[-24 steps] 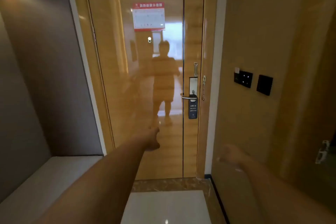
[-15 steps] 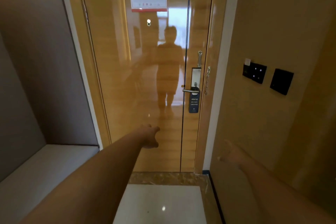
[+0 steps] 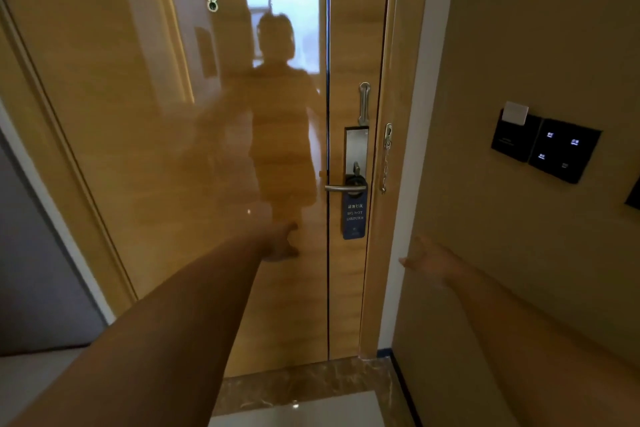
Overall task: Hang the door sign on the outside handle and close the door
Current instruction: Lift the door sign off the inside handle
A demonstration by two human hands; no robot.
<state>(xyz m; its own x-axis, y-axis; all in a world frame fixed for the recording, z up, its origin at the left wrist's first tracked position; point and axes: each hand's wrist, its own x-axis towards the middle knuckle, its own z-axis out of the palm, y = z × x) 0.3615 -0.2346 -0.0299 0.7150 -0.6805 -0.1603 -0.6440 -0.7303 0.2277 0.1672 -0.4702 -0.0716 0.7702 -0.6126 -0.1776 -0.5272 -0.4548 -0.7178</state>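
A glossy wooden door [image 3: 207, 149] stood closed in its frame. The blue door sign [image 3: 354, 215] hung from the lever handle [image 3: 344, 188] near the door's right edge. The left hand [image 3: 282, 243] and right hand [image 3: 424, 258] reached forward, fingers loosely open, holding nothing.

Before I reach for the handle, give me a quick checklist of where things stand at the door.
1. Door sign hangs on the inside handle, not yet outside: not ok.
2. Door looks shut against its frame, needs opening first: not ok.
3. Safety chain hangs loose on the frame, not hooked to the door: ok.
4. Left hand empty, short of the handle: ok.
5. Right hand empty, near the wall: ok.
6. Lock latch state: cannot tell.
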